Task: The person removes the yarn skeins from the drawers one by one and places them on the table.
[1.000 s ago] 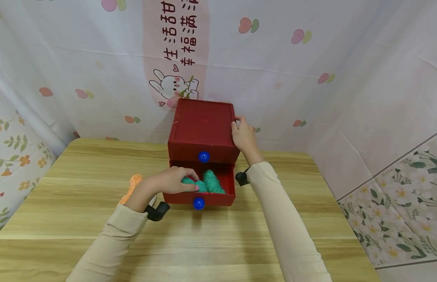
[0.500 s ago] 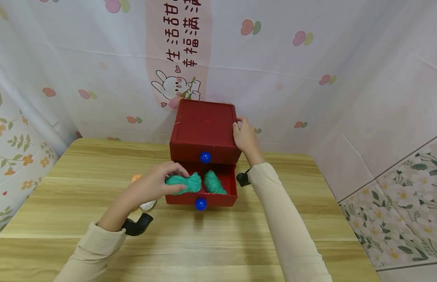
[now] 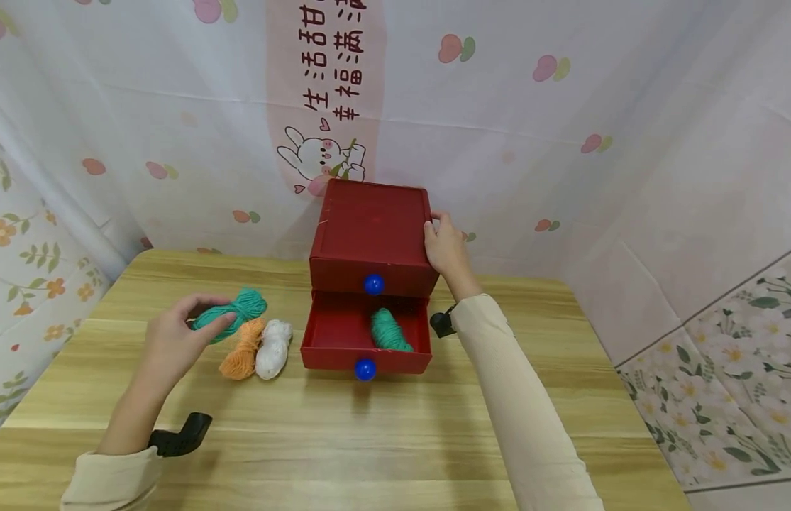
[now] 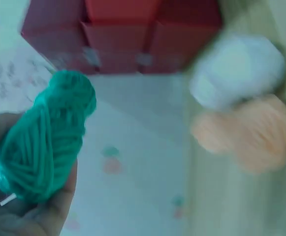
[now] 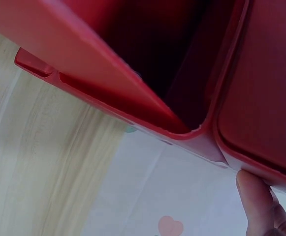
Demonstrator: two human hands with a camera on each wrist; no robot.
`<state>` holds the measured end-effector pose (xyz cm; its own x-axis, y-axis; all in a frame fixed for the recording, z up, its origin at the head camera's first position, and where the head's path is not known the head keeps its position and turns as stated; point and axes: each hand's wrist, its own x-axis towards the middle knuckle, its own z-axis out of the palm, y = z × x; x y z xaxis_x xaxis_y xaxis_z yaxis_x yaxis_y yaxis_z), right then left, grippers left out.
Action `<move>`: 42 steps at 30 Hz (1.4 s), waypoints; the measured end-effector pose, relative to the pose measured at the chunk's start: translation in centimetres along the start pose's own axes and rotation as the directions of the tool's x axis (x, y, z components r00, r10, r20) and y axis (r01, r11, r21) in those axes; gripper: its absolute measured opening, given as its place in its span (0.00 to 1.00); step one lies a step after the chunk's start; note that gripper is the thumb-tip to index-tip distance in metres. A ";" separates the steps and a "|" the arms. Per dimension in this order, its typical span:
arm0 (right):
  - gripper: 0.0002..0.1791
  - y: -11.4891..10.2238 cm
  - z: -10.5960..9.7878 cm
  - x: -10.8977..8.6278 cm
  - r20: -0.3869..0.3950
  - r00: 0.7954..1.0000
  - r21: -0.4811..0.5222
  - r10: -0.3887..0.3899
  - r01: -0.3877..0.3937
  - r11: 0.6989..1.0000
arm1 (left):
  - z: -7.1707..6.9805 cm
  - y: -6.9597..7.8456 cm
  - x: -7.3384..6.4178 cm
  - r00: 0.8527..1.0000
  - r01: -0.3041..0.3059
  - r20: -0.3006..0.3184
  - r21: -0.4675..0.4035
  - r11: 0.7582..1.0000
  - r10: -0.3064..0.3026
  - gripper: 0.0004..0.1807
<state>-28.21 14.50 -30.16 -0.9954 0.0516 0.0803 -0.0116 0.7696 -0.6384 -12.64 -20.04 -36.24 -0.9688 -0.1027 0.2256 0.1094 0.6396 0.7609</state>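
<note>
Left hand [image 3: 174, 337] grips green yarn [image 3: 245, 305] near orange skein [image 3: 243, 351], white skein [image 3: 273, 350] (right hand [image 3: 445, 248], unclenched, touches cabinet [image 3: 372, 223]).

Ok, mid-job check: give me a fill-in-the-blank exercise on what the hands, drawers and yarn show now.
1. The left hand holds a yarn bundle coloured ____.
2. The right hand touches the drawer unit, whose open drawer is the ____ of two.
3. Inside that drawer, the number of visible yarn bundles is ____.
4. On the table, the orange yarn lies beside another bundle coloured ____.
Missing words: green; lower; one; white.
</note>
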 end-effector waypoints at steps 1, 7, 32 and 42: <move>0.26 0.0 0.0 0.0 -0.002 1.000 0.002 0.001 -0.001 1.000 | -0.1 -0.6 0.0 0.999 0.031 -0.011 0.012 0.999 -0.031 0.20; 0.27 0.1 -0.2 0.0 0.007 1.000 0.000 0.015 -0.015 1.000 | 0.1 -3.8 0.1 0.988 0.157 -0.020 0.047 0.986 -0.156 0.21; 0.26 0.0 -0.1 -0.1 0.006 1.000 0.006 0.026 -0.026 1.000 | 2.5 -8.2 1.0 0.945 0.224 0.182 0.251 0.942 -0.274 0.12; 0.27 -0.2 -0.1 -0.1 0.022 0.999 0.000 0.031 -0.031 1.000 | 3.0 -7.6 1.6 0.935 0.221 0.223 0.247 0.943 -0.277 0.13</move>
<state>-28.06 14.42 -29.98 -0.9971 0.0617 0.0440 0.0192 0.7675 -0.6408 -15.67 -22.78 -43.44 -0.9853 -0.1035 -0.1357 -0.1658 0.7690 0.6174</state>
